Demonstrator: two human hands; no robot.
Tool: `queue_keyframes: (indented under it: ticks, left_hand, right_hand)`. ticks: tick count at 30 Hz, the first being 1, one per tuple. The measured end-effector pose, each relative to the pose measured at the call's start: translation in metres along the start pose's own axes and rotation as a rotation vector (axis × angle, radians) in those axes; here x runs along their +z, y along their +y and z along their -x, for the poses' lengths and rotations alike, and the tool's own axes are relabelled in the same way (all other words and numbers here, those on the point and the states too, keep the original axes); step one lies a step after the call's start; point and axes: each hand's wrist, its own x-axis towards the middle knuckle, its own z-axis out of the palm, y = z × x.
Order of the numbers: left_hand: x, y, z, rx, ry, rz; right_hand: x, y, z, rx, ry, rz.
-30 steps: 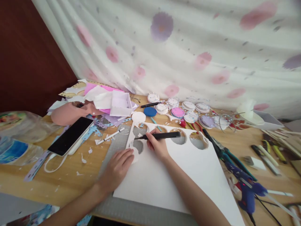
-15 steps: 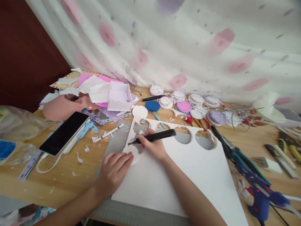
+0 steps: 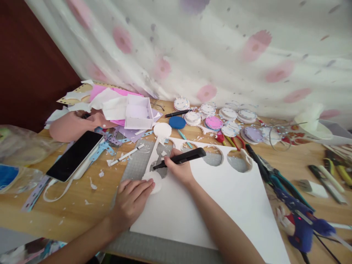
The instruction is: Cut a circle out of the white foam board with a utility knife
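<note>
A large white foam sheet (image 3: 209, 205) with several round holes cut along its far edge lies on a grey cutting mat (image 3: 137, 161). My right hand (image 3: 178, 170) is closed around a black craft knife (image 3: 181, 158), its tip pointing left over a cut hole near the sheet's left corner. My left hand (image 3: 132, 200) lies flat with fingers out, pressing on a round white cut-out piece (image 3: 155, 181) at the sheet's left edge.
A phone (image 3: 74, 156) lies to the left. Paper scraps and a small white box (image 3: 139, 117) are piled at the back left. Round decorated discs (image 3: 214, 123) line the back. Pliers, cutters and a blue glue gun (image 3: 299, 227) lie to the right. A curtain hangs behind the wooden table (image 3: 82, 198).
My right hand with the knife has shifted slightly left and toward me along the hole's edge. The view tilted down a little. My left hand stays on the sheet's left edge.
</note>
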Motion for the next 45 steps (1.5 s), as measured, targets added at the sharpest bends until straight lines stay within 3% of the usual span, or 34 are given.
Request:
queue_keyframes:
  ticks: [7, 11, 14, 19, 22, 25, 30, 35, 37, 39, 42, 45]
  left_hand:
    - [-0.033, 0.001, 0.023, -0.079, 0.021, -0.005]
    - [-0.040, -0.001, 0.020, -0.305, -0.033, 0.175]
    - [-0.027, 0.004, 0.002, -0.436, -0.168, 0.345]
    - [0.008, 0.021, -0.037, -0.228, -0.452, 0.505]
    - [0.024, 0.025, -0.054, -0.112, -0.477, 0.480]
    - [0.034, 0.020, -0.062, -0.077, -0.454, 0.411]
    - [0.029, 0.005, -0.061, -0.078, -0.410, 0.317]
    - [0.010, -0.006, -0.041, 0.057, -0.576, 0.243]
    - [0.004, -0.014, -0.034, 0.053, -0.590, 0.215]
    - [-0.002, -0.029, -0.030, -0.035, -0.540, 0.178]
    - [-0.010, -0.070, -0.034, -0.291, -0.389, 0.018]
    - [-0.016, -0.116, -0.044, -0.458, -0.380, -0.167]
  right_hand:
    - [0.002, -0.002, 0.001, -0.030, 0.058, 0.013]
    - [-0.003, -0.010, 0.002, -0.081, 0.127, 0.030]
    - [-0.025, -0.021, 0.007, -0.164, 0.153, 0.092]
    - [-0.089, -0.019, 0.031, -0.326, 0.203, 0.426]
    - [-0.118, -0.007, 0.050, -0.361, 0.175, 0.632]
    - [-0.130, 0.001, 0.064, -0.368, 0.089, 0.767]
    - [-0.128, 0.007, 0.071, -0.403, -0.023, 0.912]
    - [-0.109, 0.016, 0.070, -0.444, -0.063, 0.984]
    - [-0.098, 0.019, 0.069, -0.457, -0.066, 0.995]
    - [-0.089, 0.022, 0.067, -0.472, -0.073, 0.993]
    - [-0.085, 0.024, 0.064, -0.494, -0.076, 0.961]
    - [-0.087, 0.025, 0.064, -0.495, -0.034, 0.907]
